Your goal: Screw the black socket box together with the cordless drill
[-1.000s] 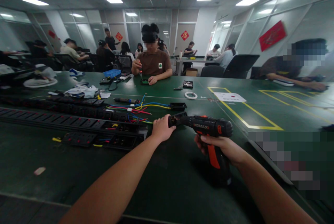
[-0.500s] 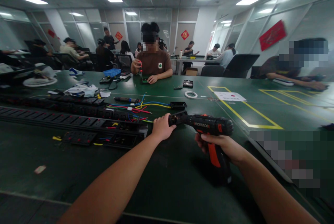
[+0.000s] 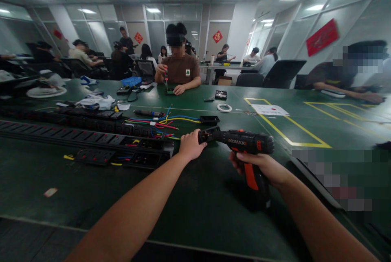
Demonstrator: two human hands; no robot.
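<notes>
Pistol-grip KOMAX power driver (image 3: 244,140), right hand (image 3: 259,165) wrapped around its handle, points into a small black housing (image 3: 202,136) gripped by the left hand (image 3: 191,146) mid-surface (image 3: 201,197). Fastening seems underway; nearby wires (image 3: 167,125) trail loose, strip compartments (image 3: 151,159) stand uncovered.

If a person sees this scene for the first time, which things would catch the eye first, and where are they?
Probably the black-and-orange power driver first, right of centre, held in the person's right hand, its nose pointing toward the left hand, which holds a small black part. Next might come the long black strip dotted with red, lying on the left side of the green table.
</notes>
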